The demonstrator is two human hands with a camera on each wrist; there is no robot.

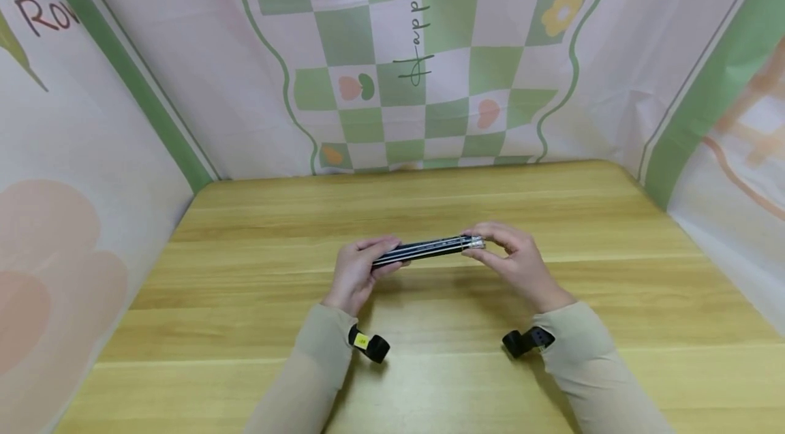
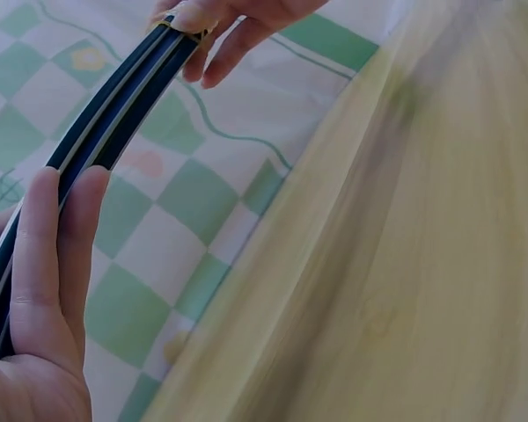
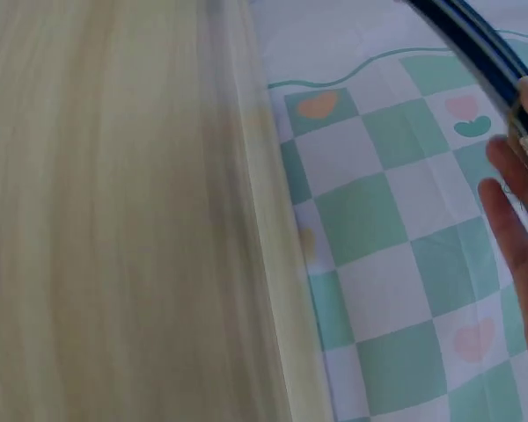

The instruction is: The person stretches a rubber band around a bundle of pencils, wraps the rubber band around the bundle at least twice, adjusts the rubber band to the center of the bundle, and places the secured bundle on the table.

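Note:
A bundle of dark pencils (image 1: 426, 249) with pale stripes is held above the table, nearly level in the head view. My left hand (image 1: 354, 275) grips its left end, fingers and thumb round the shafts. At the other end, my right hand (image 1: 520, 262) pinches the bundle between thumb and fingers, beside the silvery metal ends (image 1: 478, 242). A thin yellowish band (image 3: 514, 119), apparently a rubber band, circles the pencils close to those ends in the right wrist view. The tips inside my left hand (image 2: 40, 308) are hidden.
Below the hands spreads a wood-grain table (image 1: 245, 325). A hanging cloth (image 1: 448, 80) with green checks stands behind its far edge, and more printed cloth (image 1: 80, 148) borders the left side. Each wrist carries a small black camera (image 1: 375, 348).

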